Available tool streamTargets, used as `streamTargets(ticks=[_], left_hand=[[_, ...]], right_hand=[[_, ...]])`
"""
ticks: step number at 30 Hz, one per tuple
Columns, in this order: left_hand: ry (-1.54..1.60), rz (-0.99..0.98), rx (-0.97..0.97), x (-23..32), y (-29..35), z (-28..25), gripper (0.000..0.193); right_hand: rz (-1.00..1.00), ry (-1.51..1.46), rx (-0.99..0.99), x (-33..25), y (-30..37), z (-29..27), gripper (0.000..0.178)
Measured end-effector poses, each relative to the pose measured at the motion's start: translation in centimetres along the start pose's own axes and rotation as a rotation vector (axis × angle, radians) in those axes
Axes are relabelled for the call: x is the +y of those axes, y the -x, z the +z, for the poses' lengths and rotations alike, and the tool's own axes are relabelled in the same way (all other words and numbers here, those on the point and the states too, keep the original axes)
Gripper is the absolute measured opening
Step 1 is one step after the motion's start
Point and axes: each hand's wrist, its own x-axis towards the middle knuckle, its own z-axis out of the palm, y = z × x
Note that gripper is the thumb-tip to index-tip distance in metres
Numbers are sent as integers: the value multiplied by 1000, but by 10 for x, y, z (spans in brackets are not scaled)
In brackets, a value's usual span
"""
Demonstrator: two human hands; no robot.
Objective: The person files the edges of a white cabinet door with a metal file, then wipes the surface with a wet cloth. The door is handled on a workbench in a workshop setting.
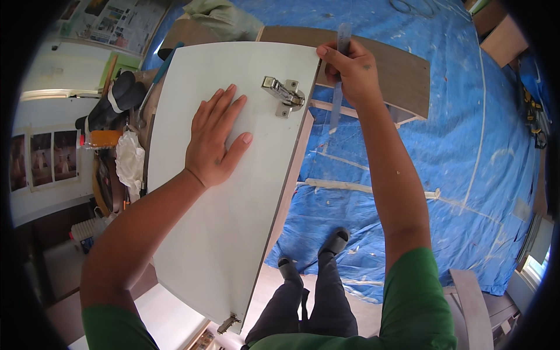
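Note:
A white cabinet door panel [221, 245] lies flat in front of me. On its face rests my left hand [217, 137], palm down with the fingers spread. My right hand [353, 69] is at the panel's far right corner, its fingers closed round a clear plastic ruler [343, 41]. The ruler stands out above and below the fist, and the thumb touches the panel's corner. Close to that corner a metal concealed hinge [286, 96] is fixed to the panel, its arm swung out to the left. A second hinge [230, 322] sits at the near end.
A blue tarp [443, 157] covers the floor, with a wooden strip [356, 186] lying on it. Beyond the panel stands a brown wooden box [391, 64]. Tools, an orange-handled brush [102, 139] and crumpled white paper [129, 160] crowd the left side.

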Motion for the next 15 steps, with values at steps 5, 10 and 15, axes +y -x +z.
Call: streamTargets(ticks=[5,10,15], left_hand=[[-1,-6,4,0,0,1,60],[15,-6,18,0,0,2,59],[-18,3,37,-2,2,4,59]], right_hand=[[-19,-97,127,7,-3,0,28],[177,-13,256,5,1,-26,31],[185,230,56,-11,22,-29,26]])
